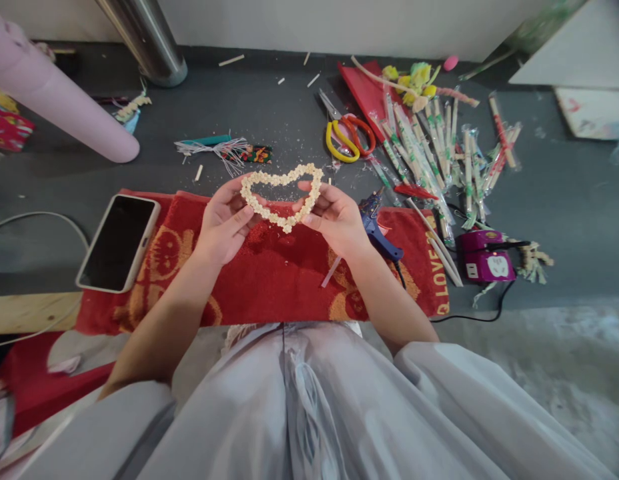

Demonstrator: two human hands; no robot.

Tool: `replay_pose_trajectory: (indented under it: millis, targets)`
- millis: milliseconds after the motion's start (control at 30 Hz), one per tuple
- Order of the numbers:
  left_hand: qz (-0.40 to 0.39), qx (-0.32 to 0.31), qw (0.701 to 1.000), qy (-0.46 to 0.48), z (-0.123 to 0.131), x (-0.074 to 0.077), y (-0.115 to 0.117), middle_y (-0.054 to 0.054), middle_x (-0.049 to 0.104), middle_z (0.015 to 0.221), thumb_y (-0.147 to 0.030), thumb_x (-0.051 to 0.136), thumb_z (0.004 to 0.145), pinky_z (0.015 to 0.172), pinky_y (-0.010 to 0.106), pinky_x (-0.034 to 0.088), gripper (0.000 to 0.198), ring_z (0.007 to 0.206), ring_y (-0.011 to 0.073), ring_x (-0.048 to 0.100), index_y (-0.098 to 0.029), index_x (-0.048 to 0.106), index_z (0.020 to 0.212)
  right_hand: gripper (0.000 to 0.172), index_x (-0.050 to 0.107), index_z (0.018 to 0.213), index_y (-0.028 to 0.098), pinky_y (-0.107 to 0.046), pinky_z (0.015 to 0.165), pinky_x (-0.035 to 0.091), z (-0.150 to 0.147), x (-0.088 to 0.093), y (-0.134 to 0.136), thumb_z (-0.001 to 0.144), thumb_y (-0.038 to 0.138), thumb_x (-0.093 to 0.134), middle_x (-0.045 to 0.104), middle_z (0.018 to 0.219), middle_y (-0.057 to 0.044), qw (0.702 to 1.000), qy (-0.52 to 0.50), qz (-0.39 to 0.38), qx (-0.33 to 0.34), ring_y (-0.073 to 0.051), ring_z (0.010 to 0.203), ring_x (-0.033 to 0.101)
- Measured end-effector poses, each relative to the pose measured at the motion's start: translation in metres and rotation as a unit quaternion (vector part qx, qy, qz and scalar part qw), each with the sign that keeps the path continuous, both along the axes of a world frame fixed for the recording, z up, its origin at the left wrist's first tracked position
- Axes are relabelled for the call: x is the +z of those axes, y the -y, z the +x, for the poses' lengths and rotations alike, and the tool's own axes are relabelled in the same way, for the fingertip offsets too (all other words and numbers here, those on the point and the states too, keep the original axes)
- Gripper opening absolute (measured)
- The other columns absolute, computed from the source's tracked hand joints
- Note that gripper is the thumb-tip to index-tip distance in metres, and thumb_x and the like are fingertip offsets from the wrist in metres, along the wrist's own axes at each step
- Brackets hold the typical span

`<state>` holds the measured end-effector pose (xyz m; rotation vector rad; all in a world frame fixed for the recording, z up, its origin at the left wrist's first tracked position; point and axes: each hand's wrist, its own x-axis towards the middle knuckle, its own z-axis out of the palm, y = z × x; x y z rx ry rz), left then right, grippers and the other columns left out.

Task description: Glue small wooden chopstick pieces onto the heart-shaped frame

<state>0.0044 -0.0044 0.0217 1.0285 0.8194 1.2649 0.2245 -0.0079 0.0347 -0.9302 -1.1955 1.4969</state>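
Observation:
A cream heart-shaped frame (288,227), made of many small flower-like pieces, is held up above a red towel (274,280). My left hand (225,220) grips its left side, the thumb on the near face and the fingers behind. On the opposite side my right hand (334,217) holds it the same way, with fingers closed on the edge. The heart's point faces me and its centre is open. Just right of my right hand, a blue glue gun (379,230) lies on the towel, partly behind my wrist.
Scissors (348,133) with yellow and orange handles lie beyond my right hand. Several wrapped sticks (419,147) are piled at the right, near a purple power socket (487,257). A phone (120,243) rests at the towel's left end; a pink tumbler (64,87) stands behind it.

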Motion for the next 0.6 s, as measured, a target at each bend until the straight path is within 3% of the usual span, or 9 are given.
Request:
replay_pose_trajectory:
  millis: [367, 600]
  targets:
    - [0.004, 0.004, 1.0, -0.01, -0.0005, -0.001, -0.0001, 0.006, 0.071, 0.098, -0.041, 0.084, 0.074, 0.092, 0.038, 0.059, 0.055, 0.102, 0.024, 0.07, -0.026, 0.061, 0.122, 0.065, 0.065, 0.115, 0.027, -0.032, 0.088, 0.059, -0.0002, -0.0007, -0.0007, 0.06, 0.051, 0.089, 0.073, 0.094, 0.001, 1.0, -0.011, -0.003, 0.003, -0.014, 0.087, 0.068]
    - [0.015, -0.004, 1.0, -0.017, -0.001, -0.0013, -0.0009, 0.003, 0.072, 0.097, -0.042, 0.083, 0.075, 0.086, 0.033, 0.061, 0.054, 0.093, 0.0191, 0.072, -0.028, 0.062, 0.122, 0.066, 0.063, 0.118, 0.026, -0.032, 0.088, 0.058, 0.0005, -0.0019, -0.0006, 0.063, 0.054, 0.087, 0.072, 0.096, -0.001, 1.0, 0.005, 0.007, 0.007, -0.015, 0.088, 0.068]
